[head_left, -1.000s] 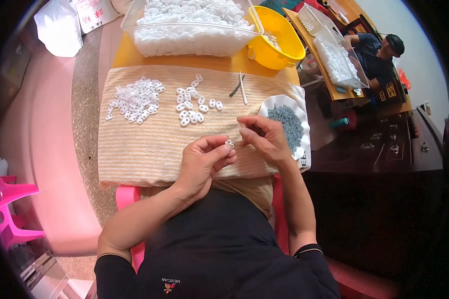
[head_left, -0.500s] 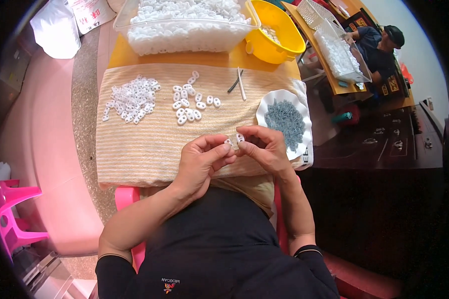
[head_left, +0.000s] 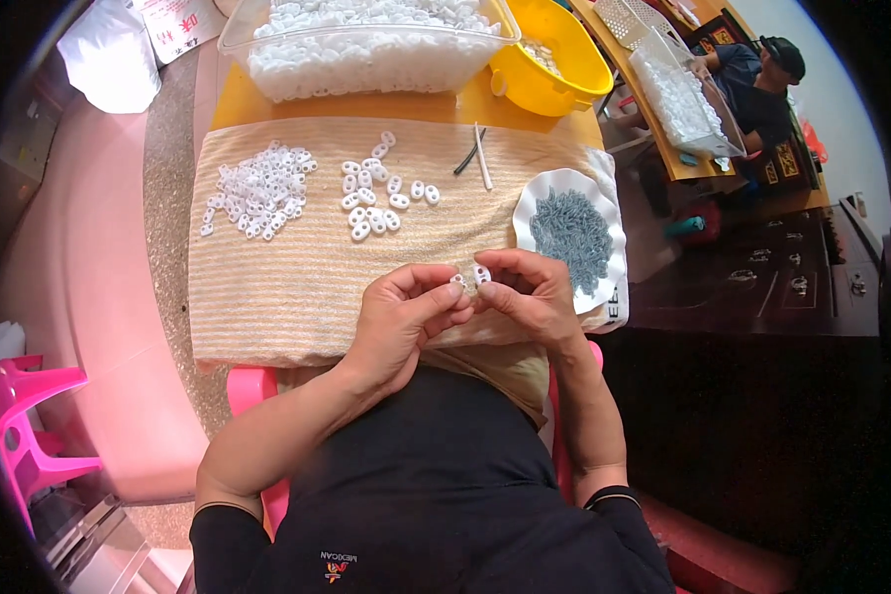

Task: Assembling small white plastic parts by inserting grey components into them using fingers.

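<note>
Over the near part of the towel-covered table, my two hands meet with fingertips almost touching. My left hand [head_left: 411, 309] pinches a small white plastic piece [head_left: 458, 280] between thumb and forefinger. My right hand [head_left: 532, 294] grips a white two-hole oval piece [head_left: 481, 274], held upright facing the other. Whether the two pieces are joined is too small to tell. Beyond my hands lie several loose white two-hole ovals [head_left: 363, 201]. Left of them spreads a pile of smaller white pieces [head_left: 262, 190]. By my right hand stands a scalloped white plate [head_left: 616, 238] of grey-blue slender pieces [head_left: 571, 238].
A clear bin [head_left: 366, 49] full of white pieces stands at the far edge, with a yellow basin [head_left: 564, 74] beside it. Two thin sticks [head_left: 482, 158], black and white, lie crossed on the striped towel [head_left: 267, 307]. Another person [head_left: 752, 89] sits at a table far right.
Both hands keep their pinch, with the pieces shifted very slightly right. The view has moved a little; otherwise the piles look the same.
</note>
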A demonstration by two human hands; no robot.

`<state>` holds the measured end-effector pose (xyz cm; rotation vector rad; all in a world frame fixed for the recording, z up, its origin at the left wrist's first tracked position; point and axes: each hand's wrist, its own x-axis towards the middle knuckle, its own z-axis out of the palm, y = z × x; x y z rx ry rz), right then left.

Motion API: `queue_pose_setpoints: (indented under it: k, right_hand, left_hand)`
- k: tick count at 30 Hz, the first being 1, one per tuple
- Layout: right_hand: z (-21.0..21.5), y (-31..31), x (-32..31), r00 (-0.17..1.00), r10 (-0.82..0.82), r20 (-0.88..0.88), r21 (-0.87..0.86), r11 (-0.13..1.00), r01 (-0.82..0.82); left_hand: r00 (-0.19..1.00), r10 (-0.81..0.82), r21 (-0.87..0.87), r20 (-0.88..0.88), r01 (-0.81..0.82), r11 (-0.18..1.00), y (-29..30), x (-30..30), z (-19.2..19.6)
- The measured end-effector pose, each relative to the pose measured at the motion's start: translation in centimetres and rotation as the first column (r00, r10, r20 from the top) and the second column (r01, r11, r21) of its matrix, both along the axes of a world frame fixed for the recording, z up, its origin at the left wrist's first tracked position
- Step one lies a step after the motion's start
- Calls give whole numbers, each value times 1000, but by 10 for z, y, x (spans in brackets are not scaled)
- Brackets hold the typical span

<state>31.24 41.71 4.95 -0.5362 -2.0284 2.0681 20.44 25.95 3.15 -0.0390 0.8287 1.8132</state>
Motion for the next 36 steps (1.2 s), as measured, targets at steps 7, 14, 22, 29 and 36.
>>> queue_pose_setpoints:
  k: [7, 14, 22, 29, 36]
  right_hand:
    - [-5, 1, 2, 999, 17, -28, -85, 996, -19]
    - [-10, 3, 4, 999, 28, -26, -22, 999, -28]
    - [-10, 3, 4, 999, 35, -11, -22, 999, -36]
    - [-12, 3, 5, 998, 51, -29, -8, 999, -51]
    - [-4, -4, 2, 998, 52, -21, -6, 999, -52]
  left_hand:
    - [1000, -10, 5, -8, 10, 1000, 0, 0, -3]
    - [1000, -15, -4, -17, 15, 1000, 0, 1, 0]
    - [999, -28, 13, -24, 28, 1000, 0, 1, -4]
    - [999, -37, 6, -25, 37, 999, 0, 1, -3]
    - [998, -48, 3, -31, 48, 999, 0, 1, -1]
